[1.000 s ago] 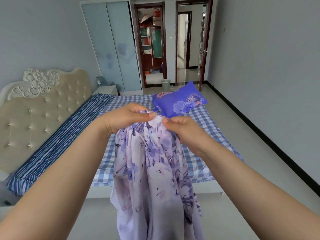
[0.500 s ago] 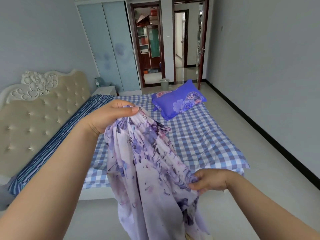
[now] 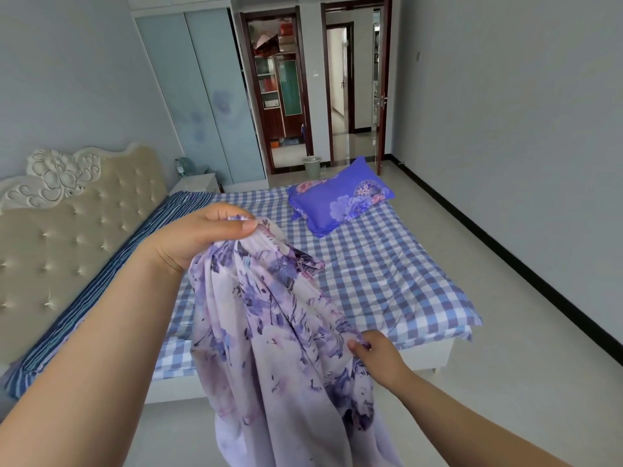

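A lilac floral cloth (image 3: 269,332) hangs in front of me over the foot of the bed. My left hand (image 3: 202,234) grips its gathered top edge, held up at chest height. My right hand (image 3: 374,355) pinches a fold of the cloth lower down on its right side. The rest of the fabric drapes down out of the bottom of the view.
The bed (image 3: 387,281) has a blue checked sheet, a striped blue cover (image 3: 101,281) along the padded headboard (image 3: 60,237), and a blue floral pillow (image 3: 340,197). Bare floor runs along the right wall. A wardrobe (image 3: 202,96), a bin (image 3: 312,166) and open doorways stand at the back.
My right hand let go of the top edge beside the left hand, dropped down the cloth and took a fold lower on the right. The left hand kept its hold.
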`<move>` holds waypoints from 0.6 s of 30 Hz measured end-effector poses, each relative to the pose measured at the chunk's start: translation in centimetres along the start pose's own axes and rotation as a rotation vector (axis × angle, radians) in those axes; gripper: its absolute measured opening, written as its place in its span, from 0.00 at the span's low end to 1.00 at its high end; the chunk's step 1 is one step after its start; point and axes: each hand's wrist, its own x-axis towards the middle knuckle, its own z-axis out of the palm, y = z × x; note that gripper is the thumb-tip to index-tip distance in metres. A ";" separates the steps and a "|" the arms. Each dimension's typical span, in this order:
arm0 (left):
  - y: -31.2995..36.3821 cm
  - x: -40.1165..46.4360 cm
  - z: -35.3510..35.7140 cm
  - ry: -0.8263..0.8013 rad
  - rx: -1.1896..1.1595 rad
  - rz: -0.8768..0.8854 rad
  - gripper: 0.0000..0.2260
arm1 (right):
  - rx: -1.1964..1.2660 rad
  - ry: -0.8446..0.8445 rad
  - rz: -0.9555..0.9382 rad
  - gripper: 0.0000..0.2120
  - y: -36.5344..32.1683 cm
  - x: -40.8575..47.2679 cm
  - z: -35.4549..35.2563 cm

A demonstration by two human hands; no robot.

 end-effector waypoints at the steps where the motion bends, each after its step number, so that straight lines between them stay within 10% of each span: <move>1: 0.1 -0.1 0.0 0.004 -0.004 0.006 0.20 | -0.018 -0.048 -0.048 0.08 -0.1 0.4 0.2; 8: 1.2 -1.0 0.3 0.120 -0.103 0.033 0.21 | -0.027 -0.322 -0.127 0.18 -3.5 1.4 0.7; 18: 1.1 -1.2 -0.6 0.178 -0.171 0.038 0.08 | 0.037 -0.064 -0.359 0.15 -1.9 1.2 1.7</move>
